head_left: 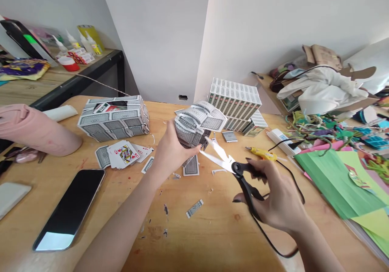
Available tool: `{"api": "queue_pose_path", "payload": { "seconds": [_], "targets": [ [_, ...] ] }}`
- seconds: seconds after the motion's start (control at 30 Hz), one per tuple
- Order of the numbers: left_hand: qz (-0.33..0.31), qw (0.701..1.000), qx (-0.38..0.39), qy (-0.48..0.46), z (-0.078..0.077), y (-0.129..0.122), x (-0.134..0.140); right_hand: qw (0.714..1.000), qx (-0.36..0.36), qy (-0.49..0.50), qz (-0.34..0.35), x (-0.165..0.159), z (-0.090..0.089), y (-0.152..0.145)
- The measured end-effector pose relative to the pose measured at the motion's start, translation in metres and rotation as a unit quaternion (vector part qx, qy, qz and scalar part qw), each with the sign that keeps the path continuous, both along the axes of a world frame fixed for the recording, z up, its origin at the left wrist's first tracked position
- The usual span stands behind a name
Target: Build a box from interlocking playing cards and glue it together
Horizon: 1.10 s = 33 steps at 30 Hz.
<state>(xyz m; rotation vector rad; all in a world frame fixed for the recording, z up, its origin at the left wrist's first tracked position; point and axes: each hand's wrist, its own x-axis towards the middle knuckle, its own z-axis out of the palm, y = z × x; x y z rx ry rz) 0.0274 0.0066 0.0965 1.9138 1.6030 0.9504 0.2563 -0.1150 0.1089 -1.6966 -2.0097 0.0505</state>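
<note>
In my left hand [173,150] is a small rounded form built of folded playing cards [190,128], grey-patterned and held up above the table. My right hand [279,197] grips black-handled scissors [238,168]. Their blades are spread apart and point left, the tips at the form's lower right edge by my left fingertips. Below lie a face-down playing card [191,166] and a narrow cut card strip [194,208]. To the left, a box made of cards [114,120] stands behind a loose pile of playing cards [123,154].
Stacked card packs [234,101] stand at the back. A yellow glue gun [261,153] with its black cord lies right, near a white power strip [282,142]. Green paper [331,178] covers the right side. A phone [71,207] and a pink roll [39,130] are left.
</note>
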Motion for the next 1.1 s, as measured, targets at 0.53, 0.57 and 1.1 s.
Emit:
{"api": "queue_pose_path", "payload": {
  "seconds": [0.53,0.57,1.1],
  "targets": [
    [0.000,1.000,-0.006,-0.012,0.004,-0.004,0.003,0.998,0.048,0.006,-0.034,-0.009,0.002,0.001],
    [0.003,1.000,-0.007,-0.014,0.003,-0.004,0.003,0.998,0.049,0.002,-0.030,-0.009,0.002,0.000],
    [-0.003,1.000,-0.002,-0.004,0.002,-0.004,0.002,0.997,0.055,-0.053,-0.016,-0.012,0.008,0.005]
  ]
}}
